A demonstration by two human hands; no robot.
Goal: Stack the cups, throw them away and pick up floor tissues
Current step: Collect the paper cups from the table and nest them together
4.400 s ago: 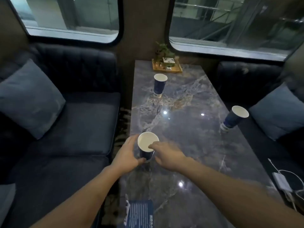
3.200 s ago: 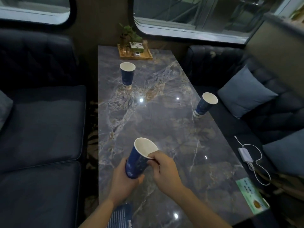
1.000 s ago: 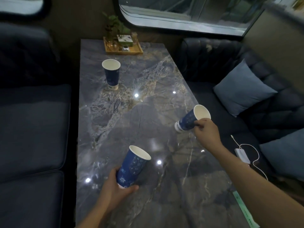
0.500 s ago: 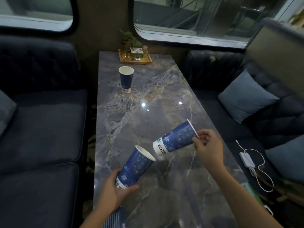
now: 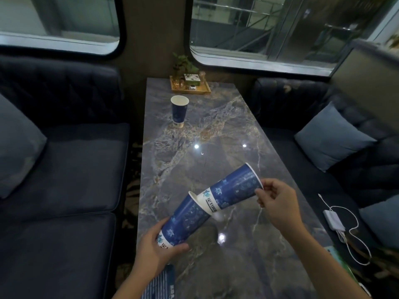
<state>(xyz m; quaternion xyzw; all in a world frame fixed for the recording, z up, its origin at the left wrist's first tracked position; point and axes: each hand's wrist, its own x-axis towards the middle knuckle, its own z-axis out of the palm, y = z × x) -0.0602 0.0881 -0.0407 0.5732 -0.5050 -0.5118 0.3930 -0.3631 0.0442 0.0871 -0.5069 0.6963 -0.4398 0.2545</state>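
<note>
Fingers point(image 5: 262, 190) of the right hand point(image 5: 278, 203) pinch a blue floral paper cup's point(image 5: 234, 189) rim, its base entering the left hand's point(image 5: 155, 253) gripped matching cup point(image 5: 185, 221); 1 more point(image 5: 178, 112) stands at 12 o'clock.

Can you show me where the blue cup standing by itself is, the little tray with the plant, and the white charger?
Blue paper cup standing alone point(image 5: 179, 115), head view, middle of its side.
Small wooden tray with plant point(image 5: 201, 91), head view, front rim.
White charger block point(image 5: 333, 219), head view, top face.

Left hand point(image 5: 155, 251) tilts lower cup point(image 5: 185, 219); right hand point(image 5: 278, 203) seemingly seats upper cup point(image 5: 235, 188) base inside.
</note>
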